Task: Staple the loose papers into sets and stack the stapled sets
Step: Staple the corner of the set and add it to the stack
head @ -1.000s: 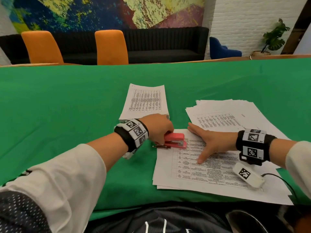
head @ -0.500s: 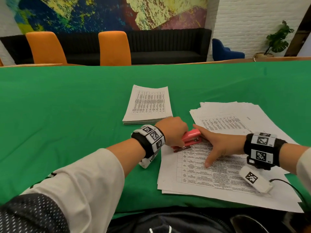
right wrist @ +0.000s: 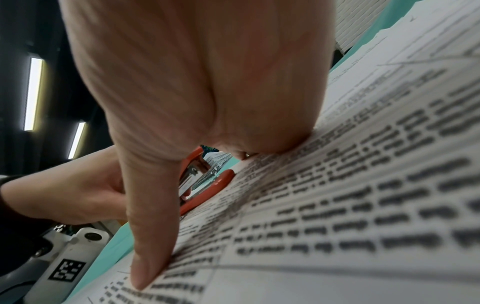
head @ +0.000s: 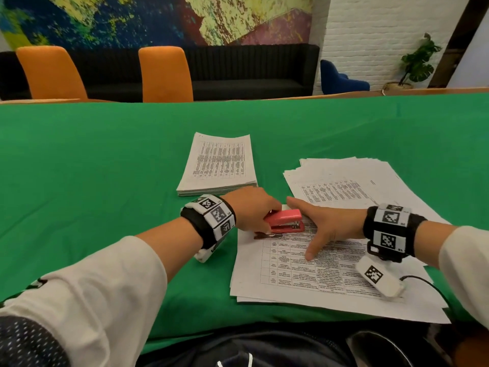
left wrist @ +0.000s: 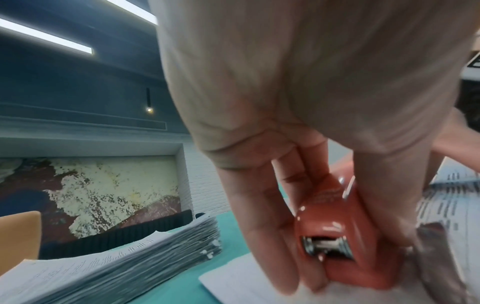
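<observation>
A red stapler (head: 286,221) sits at the top left corner of the paper set (head: 312,271) in front of me. My left hand (head: 254,210) grips the stapler from its rear; in the left wrist view its fingers (left wrist: 262,224) and thumb clasp the stapler (left wrist: 345,230) on both sides. My right hand (head: 322,226) lies flat on the set, fingers straight, thumb (right wrist: 145,242) pressing the printed page (right wrist: 337,205) beside the stapler (right wrist: 207,191). A thick neat stack of sets (head: 219,165) lies behind my left hand. A loose fanned pile of sheets (head: 352,181) lies at the right.
The green table cloth (head: 105,168) stretches wide to the left and far side. Two orange chairs (head: 164,75) and a black sofa (head: 251,70) stand beyond the table. A white tagged sensor block (head: 378,279) with a cable hangs at my right wrist.
The stapler has shifted right and up onto the set's top left corner, close against my right hand. My right hand stayed flat on the page.
</observation>
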A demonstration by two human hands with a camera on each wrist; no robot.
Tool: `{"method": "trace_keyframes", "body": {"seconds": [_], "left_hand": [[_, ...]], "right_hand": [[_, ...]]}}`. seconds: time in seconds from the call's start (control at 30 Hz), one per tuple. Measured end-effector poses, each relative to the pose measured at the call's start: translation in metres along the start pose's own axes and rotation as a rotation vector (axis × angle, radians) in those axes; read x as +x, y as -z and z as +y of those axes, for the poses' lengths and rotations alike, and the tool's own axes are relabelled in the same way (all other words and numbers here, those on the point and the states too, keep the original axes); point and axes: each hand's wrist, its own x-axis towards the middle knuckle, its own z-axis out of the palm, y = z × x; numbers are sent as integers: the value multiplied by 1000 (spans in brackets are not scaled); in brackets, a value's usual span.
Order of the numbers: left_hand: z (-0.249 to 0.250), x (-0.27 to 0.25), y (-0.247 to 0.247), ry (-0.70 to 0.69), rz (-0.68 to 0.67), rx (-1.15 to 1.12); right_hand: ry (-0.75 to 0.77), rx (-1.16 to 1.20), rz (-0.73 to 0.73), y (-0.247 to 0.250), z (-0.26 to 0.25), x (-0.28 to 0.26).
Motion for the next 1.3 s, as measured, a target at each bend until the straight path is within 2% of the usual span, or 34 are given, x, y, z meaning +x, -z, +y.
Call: {"method": "trace_keyframes", "body": {"seconds": [0.17,0.3,0.5,0.63,0.77,1.07,1.13,1.23,1.3], "left_hand": [[0,3,1,101,-41,-4],[-2,-1,2,59,-47,-7],[-3,-5,1,135,-48,-24],[-8,-11,5,106,-108,-22],[-19,-23,6,173,-139,-53],[-43,-54,9,434,-19,-478],[-47,-64,11,482,32,-639],[-48,-74,13,527,141,-892],[-44,-77,14,532,198,-1008]], "right_hand": [[36,28,-17,0,0,0],[-16,8,-12,0,-3,-1],[9,14,-13,1,-1,-1],[-25,-15,-8,0,0,1],[-46,-35,-3,0,-2,0],[-61,-82,19,-4,-8,-1],[-41,-98,132,-10,-18,3],[74,-72,397,-22,-45,11],[157,166,421,-29,-63,17]]}}
